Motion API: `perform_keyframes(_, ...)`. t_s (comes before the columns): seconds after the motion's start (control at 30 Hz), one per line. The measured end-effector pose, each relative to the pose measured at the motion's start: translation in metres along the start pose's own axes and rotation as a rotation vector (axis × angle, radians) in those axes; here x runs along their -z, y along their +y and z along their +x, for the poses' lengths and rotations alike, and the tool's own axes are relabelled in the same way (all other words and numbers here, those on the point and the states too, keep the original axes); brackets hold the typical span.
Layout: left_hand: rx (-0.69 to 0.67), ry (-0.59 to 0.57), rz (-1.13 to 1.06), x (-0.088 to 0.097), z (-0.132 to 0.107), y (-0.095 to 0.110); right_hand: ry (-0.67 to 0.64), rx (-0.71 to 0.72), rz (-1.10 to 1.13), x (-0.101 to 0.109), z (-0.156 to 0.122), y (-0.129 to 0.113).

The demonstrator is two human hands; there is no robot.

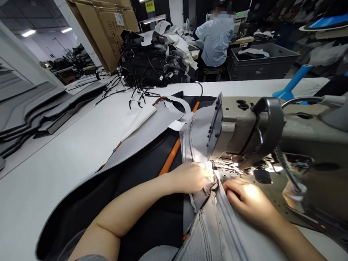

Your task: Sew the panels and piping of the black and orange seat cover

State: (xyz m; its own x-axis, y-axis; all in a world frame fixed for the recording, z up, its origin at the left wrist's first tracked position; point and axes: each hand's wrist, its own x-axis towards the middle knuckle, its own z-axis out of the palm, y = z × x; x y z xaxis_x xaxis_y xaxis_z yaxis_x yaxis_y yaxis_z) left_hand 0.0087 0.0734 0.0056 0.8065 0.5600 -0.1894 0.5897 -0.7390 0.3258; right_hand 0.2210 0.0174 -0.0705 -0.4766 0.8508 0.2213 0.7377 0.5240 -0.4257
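Close to the sewing machine's (243,126) lit needle area, my left hand (193,177) is closed with bent fingers on a grey seat-cover-like fabric piece (199,131). Its fingertips press at the seam, left of the needle. My right hand (246,195) lies on the machine bed, right of the seam, fingers curled and thumb tucked in; what its fingertips pinch, if anything, is hidden. Between the hands runs a pale strip with blue lines (233,229) toward me. Black fabric (149,160) with an orange band (170,157) spreads under my left forearm.
Black and grey sewn pieces (160,56) with dangling cords are heaped at the table's back. Stacked grey panels (25,104) lie left. Cardboard boxes (103,23), a grey bin (260,61), a seated person (217,36) and a blue thread cone (294,84) are beyond.
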Motion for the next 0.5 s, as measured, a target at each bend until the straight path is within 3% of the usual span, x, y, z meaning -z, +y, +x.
perform_keyframes(0.17, 0.072, -0.003, 0.234, -0.013, -0.004, 0.028, 0.190, 0.014, -0.224, -0.011, -0.004, 0.007)
perform_keyframes(0.5, 0.245, 0.039, 0.127, -0.030, -0.007, 0.038, 0.214, 0.052, -0.107, -0.023, -0.004, -0.012)
